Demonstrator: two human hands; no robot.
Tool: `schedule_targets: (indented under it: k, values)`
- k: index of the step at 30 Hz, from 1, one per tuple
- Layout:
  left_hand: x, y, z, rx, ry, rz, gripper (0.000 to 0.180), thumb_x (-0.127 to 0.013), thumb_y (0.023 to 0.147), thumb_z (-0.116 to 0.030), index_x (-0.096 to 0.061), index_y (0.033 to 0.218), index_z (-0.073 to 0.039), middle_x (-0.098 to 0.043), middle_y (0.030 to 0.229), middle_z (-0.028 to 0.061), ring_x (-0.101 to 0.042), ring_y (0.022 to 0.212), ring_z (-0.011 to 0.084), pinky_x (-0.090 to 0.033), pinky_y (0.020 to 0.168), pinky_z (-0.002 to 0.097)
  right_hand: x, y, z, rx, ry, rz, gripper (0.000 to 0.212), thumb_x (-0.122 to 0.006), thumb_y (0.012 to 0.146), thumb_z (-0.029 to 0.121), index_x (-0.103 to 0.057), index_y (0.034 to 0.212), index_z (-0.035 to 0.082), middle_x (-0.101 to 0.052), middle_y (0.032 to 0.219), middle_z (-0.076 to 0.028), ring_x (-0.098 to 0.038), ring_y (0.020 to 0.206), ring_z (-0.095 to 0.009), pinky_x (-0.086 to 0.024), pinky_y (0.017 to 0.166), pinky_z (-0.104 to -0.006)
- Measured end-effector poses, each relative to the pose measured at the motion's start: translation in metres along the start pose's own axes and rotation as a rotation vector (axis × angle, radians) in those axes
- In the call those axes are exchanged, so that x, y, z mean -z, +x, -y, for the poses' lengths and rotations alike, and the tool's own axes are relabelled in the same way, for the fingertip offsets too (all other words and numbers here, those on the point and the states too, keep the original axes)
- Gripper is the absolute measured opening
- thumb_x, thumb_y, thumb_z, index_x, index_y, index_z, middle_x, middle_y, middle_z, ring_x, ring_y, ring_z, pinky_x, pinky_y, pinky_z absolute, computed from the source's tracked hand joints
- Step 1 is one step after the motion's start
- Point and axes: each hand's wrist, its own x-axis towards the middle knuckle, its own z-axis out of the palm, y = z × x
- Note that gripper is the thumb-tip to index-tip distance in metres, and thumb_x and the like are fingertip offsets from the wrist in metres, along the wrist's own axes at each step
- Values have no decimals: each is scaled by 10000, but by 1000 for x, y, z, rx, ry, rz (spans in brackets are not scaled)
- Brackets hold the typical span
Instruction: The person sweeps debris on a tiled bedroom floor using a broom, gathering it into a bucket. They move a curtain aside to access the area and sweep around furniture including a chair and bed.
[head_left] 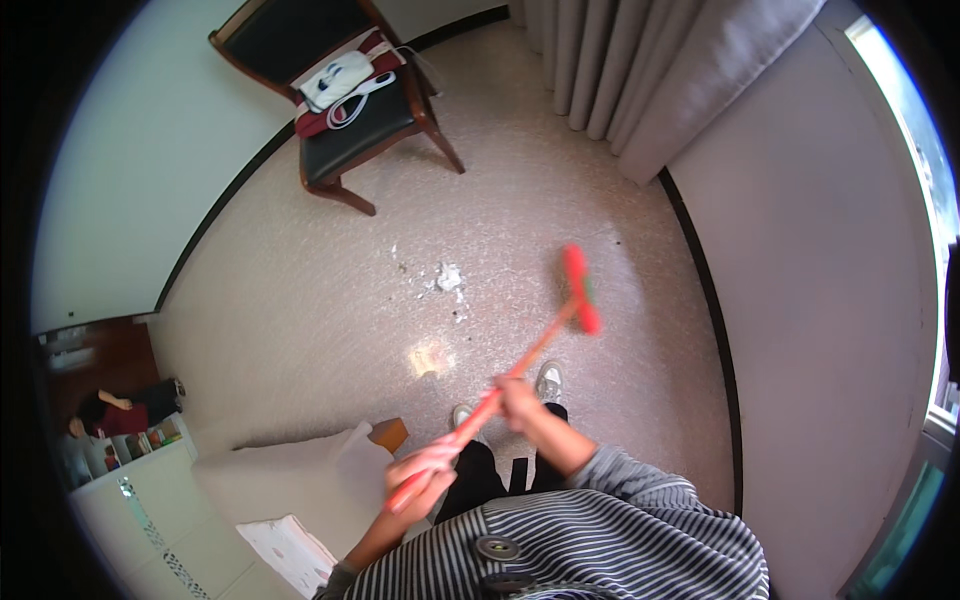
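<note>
A single fisheye view looks steeply down from the wearer's head. The striped top is close, bottom centre; the floor lies farther off, mid-frame.

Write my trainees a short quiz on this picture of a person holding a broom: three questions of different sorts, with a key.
1. Which hand grips the red broom nearer its head: the left hand or the right hand?
2. True or false: the broom's head lies on top of the white scraps.
3. Choose one. The chair's seat is:
A) yellow
B) black
C) green

Key:
1. The right hand.
2. False; the head is to the right of the scraps, apart from them.
3. B.
</note>
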Motion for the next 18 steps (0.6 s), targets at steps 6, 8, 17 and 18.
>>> schedule_targets:
  k: [6,8,17,18]
  values:
    - [-57,13,98,64,-293,222,66,-555,740,-11,-509,787,-19,-557,973,111,-470,1033,228,-373,863,323,121,51,-38,-5,156,-333,76,-429,743,102,-416,706,37,-454,577,-78,-477,527,-193,-440,507,-310]
    - [-59,20,108,41,-327,264,85,-578,733,-36,-510,783,-29,-564,951,105,-486,1013,232,-390,841,323,131,61,-47,-32,240,-366,61,-418,729,91,-414,690,45,-446,574,-68,-466,534,-184,-426,510,-302]
    - [183,-19,123,104,-124,109,106,-572,696,45,-555,785,-11,-579,901,87,-509,969,219,-396,836,329,-125,146,-141,-27,150,-253,150,-417,759,159,-425,833,29,-480,667,-98,-484,581,-215,-439,530,-339]
    - [215,-19,113,114,-60,77,112,-567,691,59,-551,779,-9,-580,890,88,-512,964,225,-396,836,334,-156,166,-154,-49,45,-179,152,-412,757,155,-428,827,21,-500,636,-102,-479,534,-211,-432,484,-336]
